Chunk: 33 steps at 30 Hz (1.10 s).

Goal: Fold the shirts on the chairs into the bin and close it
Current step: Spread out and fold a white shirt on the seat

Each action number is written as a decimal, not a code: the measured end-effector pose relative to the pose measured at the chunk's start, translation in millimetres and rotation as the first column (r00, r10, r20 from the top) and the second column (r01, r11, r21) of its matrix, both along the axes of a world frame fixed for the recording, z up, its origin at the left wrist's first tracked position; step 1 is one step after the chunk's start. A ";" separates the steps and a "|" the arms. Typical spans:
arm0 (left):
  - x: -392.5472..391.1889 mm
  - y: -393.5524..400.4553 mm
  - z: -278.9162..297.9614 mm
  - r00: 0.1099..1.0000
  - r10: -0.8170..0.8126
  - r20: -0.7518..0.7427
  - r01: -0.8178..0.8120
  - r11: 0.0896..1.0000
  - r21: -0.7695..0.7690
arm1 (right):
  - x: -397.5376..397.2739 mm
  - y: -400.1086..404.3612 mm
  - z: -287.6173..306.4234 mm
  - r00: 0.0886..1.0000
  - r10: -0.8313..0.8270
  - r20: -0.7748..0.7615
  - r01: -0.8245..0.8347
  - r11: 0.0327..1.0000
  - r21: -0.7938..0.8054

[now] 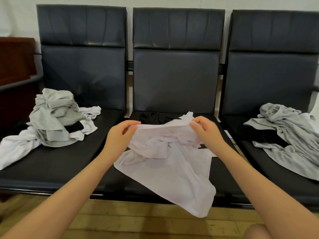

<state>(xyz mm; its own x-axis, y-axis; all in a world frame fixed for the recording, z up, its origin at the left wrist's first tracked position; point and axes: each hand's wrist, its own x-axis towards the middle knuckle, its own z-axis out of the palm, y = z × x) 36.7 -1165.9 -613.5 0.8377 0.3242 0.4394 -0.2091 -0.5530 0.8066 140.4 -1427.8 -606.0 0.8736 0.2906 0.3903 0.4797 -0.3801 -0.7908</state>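
A crumpled white shirt [165,163] hangs over the middle chair's seat [110,180], its lower part drooping past the front edge. My left hand [120,135] pinches its upper left edge and my right hand [207,130] pinches its upper right edge. A black garment [155,117] lies at the back of the same seat. A pile of grey, white and black shirts [55,121] sits on the left chair. Grey and black shirts [290,135] lie spread on the right chair. No bin is in view.
Three dark padded chairs stand in a row against a light wall; the right one [272,75] runs out of frame. A dark red wooden cabinet [15,66] stands at far left behind a grey armrest [20,82]. Wooden floor [138,221] lies below the seats.
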 end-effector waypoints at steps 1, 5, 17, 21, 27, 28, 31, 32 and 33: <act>-2.7 2.2 5.0 1.000 0.005 0.010 -0.006 0.999 0.038 | -3.4 0.3 9.8 1.000 -0.013 0.006 0.012 0.999 0.045; -9.9 6.5 18.8 1.000 0.005 0.010 -0.006 0.994 0.109 | -11.9 -3.0 27.8 0.997 -0.033 -0.070 0.047 0.977 0.208; 6.6 12.3 21.5 0.994 0.071 0.086 -0.059 0.990 -0.130 | 12.3 -4.5 17.2 0.981 -0.157 -0.111 0.183 0.942 0.281; 26.6 19.9 -6.7 0.989 0.146 -0.021 -0.145 0.948 -0.282 | 36.9 10.4 -14.6 0.984 -0.113 -0.138 0.129 0.985 0.112; 32.0 29.9 -36.1 0.983 0.056 -0.172 -0.112 0.935 -0.337 | 51.0 10.8 -61.9 0.973 -0.189 -0.134 0.151 0.956 -0.250; 30.3 30.3 -37.6 0.982 0.060 -0.181 -0.120 0.933 -0.339 | 50.2 10.8 -62.3 0.976 -0.207 -0.070 0.175 0.932 -0.318; 20.8 34.9 -39.8 0.978 0.114 -0.175 -0.163 0.942 -0.295 | 38.5 23.0 -50.6 0.945 -0.232 0.232 0.300 0.897 -0.325; 15.7 37.1 -39.6 0.977 0.126 -0.171 -0.169 0.949 -0.266 | 29.6 32.6 -43.1 0.940 -0.174 0.294 0.257 0.928 -0.271; 9.4 38.9 -39.7 0.978 0.126 -0.167 -0.162 0.961 -0.224 | 18.6 44.3 -36.1 0.943 -0.072 0.324 0.157 0.957 -0.245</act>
<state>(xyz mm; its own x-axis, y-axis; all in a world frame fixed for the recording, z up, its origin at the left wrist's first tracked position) 46.2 -1127.0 -653.3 0.8248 0.5254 0.2093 -0.0077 -0.3596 0.9331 159.0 -1383.5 -642.1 0.7559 0.3253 0.5681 0.6238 -0.6212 -0.4743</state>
